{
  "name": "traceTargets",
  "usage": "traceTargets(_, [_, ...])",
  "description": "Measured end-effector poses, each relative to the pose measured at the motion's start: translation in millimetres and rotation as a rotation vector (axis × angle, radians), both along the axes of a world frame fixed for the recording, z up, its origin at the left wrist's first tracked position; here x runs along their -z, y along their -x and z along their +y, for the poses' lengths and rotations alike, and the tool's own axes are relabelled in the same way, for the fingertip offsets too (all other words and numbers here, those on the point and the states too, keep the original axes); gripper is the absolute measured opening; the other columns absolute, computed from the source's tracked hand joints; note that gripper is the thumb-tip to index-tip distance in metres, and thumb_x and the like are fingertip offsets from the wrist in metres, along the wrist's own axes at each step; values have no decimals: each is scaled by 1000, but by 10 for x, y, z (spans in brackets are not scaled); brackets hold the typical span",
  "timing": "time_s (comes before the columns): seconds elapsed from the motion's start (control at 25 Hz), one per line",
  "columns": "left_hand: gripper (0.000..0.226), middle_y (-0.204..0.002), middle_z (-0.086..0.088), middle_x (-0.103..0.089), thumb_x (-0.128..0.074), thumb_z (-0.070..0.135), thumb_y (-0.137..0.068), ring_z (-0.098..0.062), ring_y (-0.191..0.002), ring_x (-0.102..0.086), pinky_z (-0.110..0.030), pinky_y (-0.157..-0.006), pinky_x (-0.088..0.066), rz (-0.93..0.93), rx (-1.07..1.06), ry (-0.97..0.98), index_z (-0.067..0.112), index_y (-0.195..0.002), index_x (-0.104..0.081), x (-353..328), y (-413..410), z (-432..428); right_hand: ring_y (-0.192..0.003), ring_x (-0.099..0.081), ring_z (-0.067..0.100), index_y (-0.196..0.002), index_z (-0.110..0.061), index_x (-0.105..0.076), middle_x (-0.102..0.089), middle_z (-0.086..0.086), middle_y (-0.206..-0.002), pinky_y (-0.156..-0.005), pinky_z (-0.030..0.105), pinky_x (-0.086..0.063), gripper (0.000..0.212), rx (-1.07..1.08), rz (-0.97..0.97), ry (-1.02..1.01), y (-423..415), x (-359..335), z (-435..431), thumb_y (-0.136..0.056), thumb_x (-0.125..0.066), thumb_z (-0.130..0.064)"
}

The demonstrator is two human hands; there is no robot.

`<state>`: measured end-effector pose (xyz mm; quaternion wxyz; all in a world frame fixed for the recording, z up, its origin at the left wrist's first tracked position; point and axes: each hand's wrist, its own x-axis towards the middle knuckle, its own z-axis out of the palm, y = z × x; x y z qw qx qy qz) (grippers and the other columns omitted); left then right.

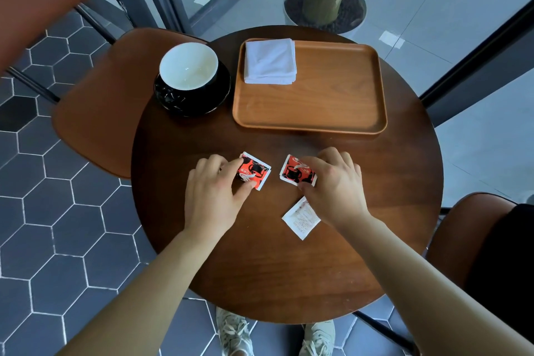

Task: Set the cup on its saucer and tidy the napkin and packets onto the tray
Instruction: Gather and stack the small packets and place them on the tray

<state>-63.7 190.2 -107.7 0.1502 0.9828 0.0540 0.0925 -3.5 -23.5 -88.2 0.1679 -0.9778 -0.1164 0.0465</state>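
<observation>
done: white cup (187,66) on black saucer (199,104); white napkin (270,62) on wooden tray (318,104)
pending: red packets (255,172), pinched by left grip (211,191), right grip (335,185); white packet (300,218)

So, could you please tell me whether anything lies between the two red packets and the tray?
Nothing visible does. Only bare table separates the left packet and right packet from the tray; the napkin fills just its far-left corner.
</observation>
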Motion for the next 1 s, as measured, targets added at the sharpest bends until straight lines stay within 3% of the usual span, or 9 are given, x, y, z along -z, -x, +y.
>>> traceTargets(0.08, [48,-97,-9,-62,-78,31,-82,-28,-86,-56,-46,-71,-51,-12,-4,39,12,-124,-65,4,7,14,-104,-47,27,-123,-28,-65,-56,-1,-116,-85,39,-36,46,21,29,-22,-33,-15,-14,-78,-73,-21])
traceTargets(0.24, [40,-107,-7,-67,-76,17,-85,-28,-94,-58,-45,-76,-55,-76,-23,166,10,-123,-66,42,7,26,-107,-45,26,-118,-25,-65,-55,0,-115,-89,39,-35,43,29,68,18,-113,-20,-49,-77,-76,-32])
traceTargets(0.44, [37,-107,-4,-65,-76,30,-83,-29,-97,-55,-47,-76,-47,-81,5,126,13,-115,-70,109,0,-6,-94,-48,26,-103,-25,-61,-56,-1,-103,-77,34,-34,27,-33,60,-59,-190,-72,1,-79,-74,-21])
traceTargets(0.56, [37,-114,-2,-66,-77,26,-84,-28,-102,-55,-46,-81,-48,-96,-11,166,14,-118,-69,153,21,9,-85,-56,21,-93,-26,-57,-62,-4,-92,-70,30,-44,19,13,115,-302,-191,-100,2,-86,-66,-11])
traceTargets(0.64, [36,-117,-2,-68,-76,23,-85,-28,-104,-57,-45,-84,-49,-118,-21,186,12,-119,-69,171,39,9,-87,-60,15,-100,-25,-60,-65,-5,-97,-67,16,-46,22,70,191,-472,-198,-155,-4,-88,-61,-6])
traceTargets(0.72, [36,-120,-3,-70,-76,20,-85,-29,-105,-58,-45,-86,-50,-143,-24,207,10,-119,-69,180,39,12,-89,-64,12,-112,-27,-60,-65,-9,-99,-67,16,-52,31,81,281,-584,-243,-232,41,-89,-60,-7])
traceTargets(0.8, [38,-121,-4,-70,-77,17,-84,-31,-105,-60,-46,-87,-51,-153,-23,224,8,-120,-69,186,39,13,-89,-66,9,-119,-31,-59,-68,-15,-96,-70,21,-53,38,21,296,-569,-320,-290,168,-86,-65,-13])
traceTargets(1.0, [39,-119,-7,-71,-78,14,-83,-31,-104,-61,-48,-85,-54,-178,-22,273,6,-120,-69,169,48,31,-92,-61,6,-120,-21,-63,-70,-6,-111,-73,5,-40,36,-164,286,-412,-445,-221,598,-85,-70,-13])
